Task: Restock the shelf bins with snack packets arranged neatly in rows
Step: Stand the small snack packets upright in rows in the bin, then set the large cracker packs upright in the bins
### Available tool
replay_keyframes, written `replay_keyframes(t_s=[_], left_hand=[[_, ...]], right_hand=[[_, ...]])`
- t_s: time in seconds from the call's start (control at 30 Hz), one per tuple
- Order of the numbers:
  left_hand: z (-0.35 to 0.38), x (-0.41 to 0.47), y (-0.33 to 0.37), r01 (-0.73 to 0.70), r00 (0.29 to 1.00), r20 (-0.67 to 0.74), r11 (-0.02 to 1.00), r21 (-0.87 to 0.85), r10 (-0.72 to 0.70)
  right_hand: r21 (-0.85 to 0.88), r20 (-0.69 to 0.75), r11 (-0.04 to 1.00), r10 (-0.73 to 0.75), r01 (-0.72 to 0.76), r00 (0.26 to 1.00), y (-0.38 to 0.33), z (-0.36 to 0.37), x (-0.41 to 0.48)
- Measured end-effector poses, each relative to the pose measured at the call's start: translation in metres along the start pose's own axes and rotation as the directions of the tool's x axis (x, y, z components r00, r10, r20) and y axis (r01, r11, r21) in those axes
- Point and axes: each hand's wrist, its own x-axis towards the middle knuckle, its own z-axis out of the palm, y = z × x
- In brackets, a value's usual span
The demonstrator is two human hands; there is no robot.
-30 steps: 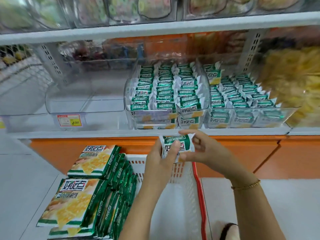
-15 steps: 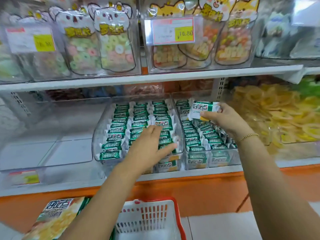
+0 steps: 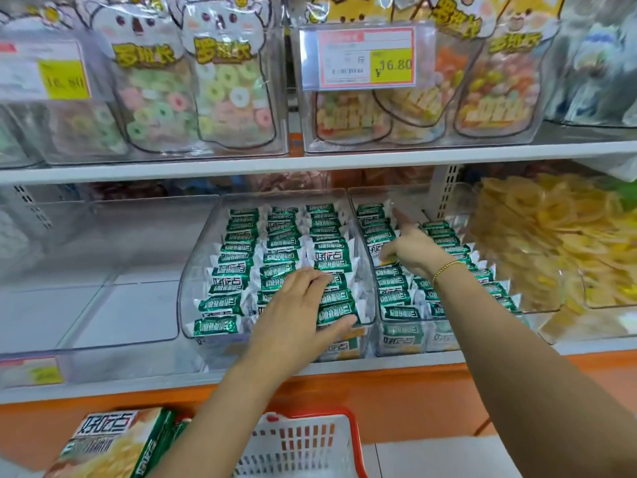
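Snack packets (image 3: pixel 281 257) fill the middle bin (image 3: pixel 196 277) in three rows, and part of the right bin (image 3: pixel 406 198). My left hand (image 3: pixel 300 305) lies flat on the near rows, holding nothing. My right hand (image 3: pixel 410 250) pinches one packet (image 3: pixel 375 249) over the right bin's left row. I judge this step as placing, and next I must seat it in line. Wrappers and the near-left box (image 3: pixel 107 429) read 好吃点, and the upper price tag (image 3: pixel 365 58) reads ¥16.80.
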Motion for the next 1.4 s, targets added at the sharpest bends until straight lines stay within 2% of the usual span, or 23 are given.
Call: replay_keyframes(t_s=[0.23, 0.4, 0.57, 0.63, 0.7, 0.73, 0.8, 0.83, 0.9, 0.97, 1.03, 1.1, 1.13, 1.17, 1.2, 1.23, 1.27, 1.4], left_hand=[[0.0, 0.001, 0.001, -0.014, 1.0, -0.013, 1.0, 0.003, 0.014], [-0.01, -0.001, 0.004, -0.017, 0.999, 0.034, 0.995, -0.097, 0.021], [-0.027, -0.028, 0.006, 0.006, 0.996, -0.089, 0.971, -0.24, -0.029], [-0.036, -0.044, 0.005, 0.025, 0.986, -0.154, 0.962, -0.272, -0.069], [-0.048, -0.064, -0.001, 0.065, 0.968, -0.215, 0.953, -0.296, -0.132], [-0.053, -0.075, -0.007, 0.09, 0.956, -0.243, 0.952, -0.293, -0.165], [-0.064, -0.098, -0.024, 0.135, 0.933, -0.288, 0.951, -0.277, -0.216], [-0.069, -0.111, -0.034, 0.158, 0.92, -0.305, 0.946, -0.284, -0.246], [-0.078, -0.139, -0.056, 0.208, 0.879, -0.359, 0.93, -0.302, -0.313], [-0.082, -0.169, -0.084, 0.279, 0.797, -0.429, 0.889, -0.363, -0.425], [-0.083, -0.198, -0.116, 0.39, 0.708, -0.423, 0.812, -0.433, -0.566], [-0.08, -0.22, -0.151, 0.576, 0.637, -0.325, 0.712, -0.401, -0.699], [-0.077, -0.228, -0.168, 0.682, 0.592, -0.2, 0.618, -0.392, -0.781], [-0.074, -0.232, -0.18, 0.773, 0.535, -0.017, 0.497, -0.396, -0.845], [-0.069, -0.237, -0.19, 0.841, 0.473, 0.18, 0.381, -0.383, -0.863], [-0.065, -0.239, -0.195, 0.881, 0.431, 0.325, 0.314, -0.354, -0.842], [-0.062, -0.241, -0.198, 0.906, 0.403, 0.412, 0.294, -0.304, -0.817], [-0.064, -0.238, -0.208, 0.942, 0.322, 0.564, 0.315, -0.112, -0.761]], right_hand=[[-0.019, -0.016, 1.0, -0.011, 0.01, 1.0, -0.002, 0.01, -0.009], [-0.102, -0.065, 0.994, -0.038, 0.031, 0.997, -0.004, 0.005, -0.019], [-0.152, -0.116, 0.988, -0.013, -0.005, 0.993, -0.012, 0.006, -0.034], [-0.199, -0.201, 0.979, -0.006, -0.035, 0.98, -0.021, 0.007, -0.049], [-0.244, -0.348, 0.969, -0.115, 0.029, 0.93, -0.032, 0.011, -0.069], [-0.262, -0.413, 0.957, -0.227, 0.124, 0.882, -0.039, 0.015, -0.082], [-0.246, -0.441, 0.915, -0.399, 0.319, 0.804, -0.05, 0.029, -0.117], [-0.214, -0.406, 0.896, -0.443, 0.388, 0.799, -0.053, 0.039, -0.134], [-0.058, -0.245, 0.881, -0.469, 0.47, 0.848, -0.055, 0.07, -0.173], [0.043, 0.003, 0.898, -0.439, 0.438, 0.899, -0.046, 0.107, -0.202], [0.013, 0.215, 0.941, -0.333, 0.338, 0.918, -0.029, 0.149, -0.215], [-0.07, 0.373, 0.969, -0.194, 0.236, 0.907, -0.01, 0.192, -0.218], [-0.108, 0.425, 0.977, -0.123, 0.185, 0.897, 0.0, 0.213, -0.219], [-0.124, 0.461, 0.984, -0.054, 0.125, 0.886, 0.009, 0.233, -0.218], [-0.125, 0.484, 0.991, 0.011, 0.056, 0.875, 0.019, 0.251, -0.216], [-0.118, 0.496, 0.993, 0.071, -0.014, 0.866, 0.028, 0.266, -0.215], [-0.112, 0.509, 0.991, 0.123, -0.076, 0.852, 0.035, 0.28, -0.214], [-0.039, 0.529, 0.965, 0.24, -0.259, 0.814, 0.055, 0.324, -0.207]])
